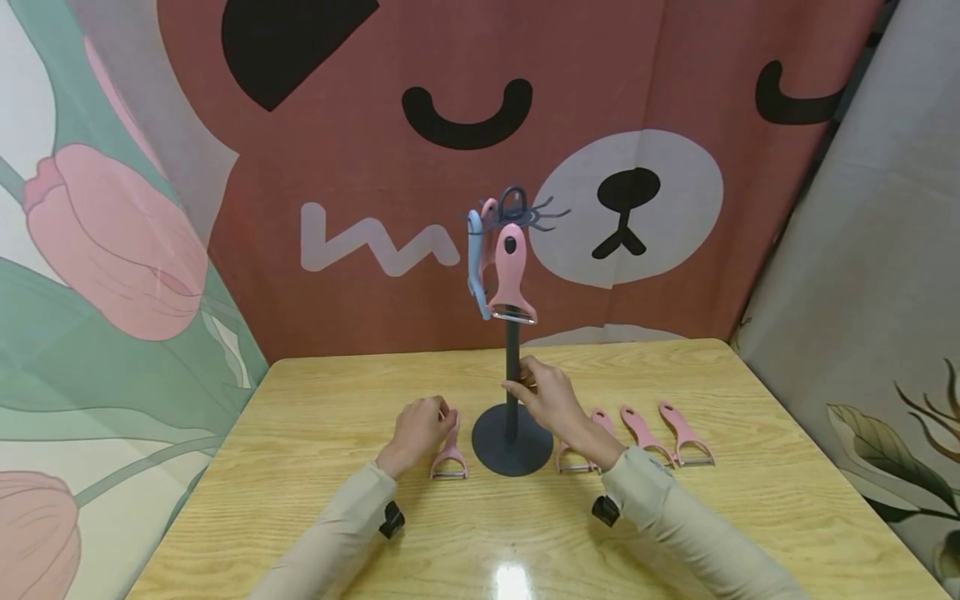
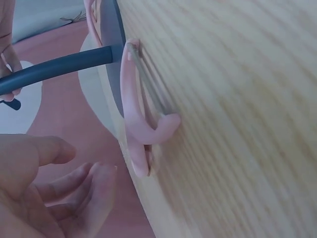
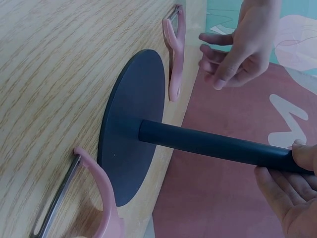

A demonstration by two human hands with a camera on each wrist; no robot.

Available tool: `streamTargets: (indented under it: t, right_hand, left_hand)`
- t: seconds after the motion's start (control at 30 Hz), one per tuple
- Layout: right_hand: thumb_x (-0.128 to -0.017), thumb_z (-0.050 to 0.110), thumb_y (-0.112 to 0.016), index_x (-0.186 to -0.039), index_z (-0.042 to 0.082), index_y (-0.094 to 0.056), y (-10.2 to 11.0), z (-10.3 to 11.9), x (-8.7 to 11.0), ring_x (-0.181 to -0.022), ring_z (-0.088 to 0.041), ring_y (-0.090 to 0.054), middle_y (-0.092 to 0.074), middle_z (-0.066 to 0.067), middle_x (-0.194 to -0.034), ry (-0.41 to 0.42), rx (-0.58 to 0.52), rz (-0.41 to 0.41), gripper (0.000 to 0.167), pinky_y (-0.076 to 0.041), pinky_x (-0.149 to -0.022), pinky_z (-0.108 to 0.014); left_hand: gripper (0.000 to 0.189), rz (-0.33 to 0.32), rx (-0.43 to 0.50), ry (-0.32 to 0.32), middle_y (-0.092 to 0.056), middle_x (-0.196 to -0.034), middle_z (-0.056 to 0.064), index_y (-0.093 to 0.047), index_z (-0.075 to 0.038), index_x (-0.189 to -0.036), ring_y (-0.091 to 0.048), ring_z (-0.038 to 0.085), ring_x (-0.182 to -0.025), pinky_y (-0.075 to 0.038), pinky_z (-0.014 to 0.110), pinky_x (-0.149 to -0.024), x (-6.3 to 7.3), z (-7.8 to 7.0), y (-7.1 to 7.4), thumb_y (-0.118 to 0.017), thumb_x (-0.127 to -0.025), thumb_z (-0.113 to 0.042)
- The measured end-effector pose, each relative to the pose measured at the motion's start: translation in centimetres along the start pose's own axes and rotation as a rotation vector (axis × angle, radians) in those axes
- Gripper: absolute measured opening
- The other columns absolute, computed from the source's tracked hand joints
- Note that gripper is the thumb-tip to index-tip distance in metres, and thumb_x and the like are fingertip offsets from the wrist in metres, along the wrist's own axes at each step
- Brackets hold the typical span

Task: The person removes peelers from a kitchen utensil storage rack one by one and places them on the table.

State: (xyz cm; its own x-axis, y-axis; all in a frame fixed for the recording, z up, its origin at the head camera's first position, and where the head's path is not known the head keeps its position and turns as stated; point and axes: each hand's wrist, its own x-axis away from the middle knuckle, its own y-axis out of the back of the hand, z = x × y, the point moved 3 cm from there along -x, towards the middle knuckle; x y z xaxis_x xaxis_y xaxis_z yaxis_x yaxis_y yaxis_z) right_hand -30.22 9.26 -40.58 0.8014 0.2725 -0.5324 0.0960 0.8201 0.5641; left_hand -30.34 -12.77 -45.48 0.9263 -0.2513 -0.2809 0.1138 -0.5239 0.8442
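Note:
My right hand [image 1: 552, 398] holds the dark pole [image 1: 512, 358] of an upright utensil stand, thumb and fingers around it. A pink Y-shaped peeler [image 1: 450, 450] lies on the table left of the stand's round base [image 1: 495, 454]. Over that peeler's handle hovers my left hand [image 1: 422, 429]; in the left wrist view its loosely bent fingers [image 2: 99, 183] are apart from the peeler and hold nothing. From the stand's hooks hang a pink peeler [image 1: 512, 267] in front, a light-blue one [image 1: 476, 258] at the left, and another pink one [image 1: 489, 212] partly hidden behind.
Right of the base lie three more pink peelers: one [image 1: 575, 467] partly covered by my right forearm, one [image 1: 637, 427] in the middle and one [image 1: 684, 433] farthest right. Bare hooks [image 1: 551, 217] stick out on the stand's right. A printed curtain [image 1: 360, 317] hangs behind the table.

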Motion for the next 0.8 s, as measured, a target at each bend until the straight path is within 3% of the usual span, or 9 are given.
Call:
streamTargets:
  t: [0.27, 0.47, 0.8]
  right_hand:
    - [-0.092, 0.010, -0.072, -0.105, 0.000, -0.065, 0.0, 0.0, 0.1, -0.077, -0.022, -0.071, -0.071, -0.010, -0.086, 0.001, -0.008, 0.005, 0.018, -0.059, -0.069, -0.033]
    - [-0.092, 0.010, -0.072, -0.105, 0.001, -0.065, 0.0, -0.2, 0.3, -0.077, -0.020, -0.071, -0.071, -0.008, -0.086, -0.015, -0.007, 0.009, 0.018, -0.059, -0.069, -0.033]
    - [-0.093, 0.011, -0.071, -0.106, 0.000, -0.065, 0.0, -0.2, 0.1, -0.078, -0.020, -0.071, -0.071, -0.008, -0.087, -0.003, -0.005, 0.014, 0.019, -0.059, -0.071, -0.033]
  left_hand:
    - [0.013, -0.096, 0.042, -0.056, -0.062, -0.067, 0.002, -0.070, 0.000, -0.087, -0.045, 0.008, -0.048, -0.035, 0.023, -0.042, -0.6, -0.4, 0.7, -0.067, -0.093, -0.011]
    - [0.013, -0.118, 0.063, -0.061, -0.068, -0.077, 0.005, -0.071, -0.001, -0.089, -0.055, 0.010, -0.058, -0.045, 0.026, -0.051, -0.9, -0.6, 1.0, -0.067, -0.093, -0.013]
    - [0.011, -0.195, 0.100, -0.100, -0.066, -0.075, 0.000, -0.071, -0.004, -0.092, -0.055, 0.006, -0.055, -0.046, 0.024, -0.049, -1.4, -0.8, 1.7, -0.065, -0.095, -0.013]
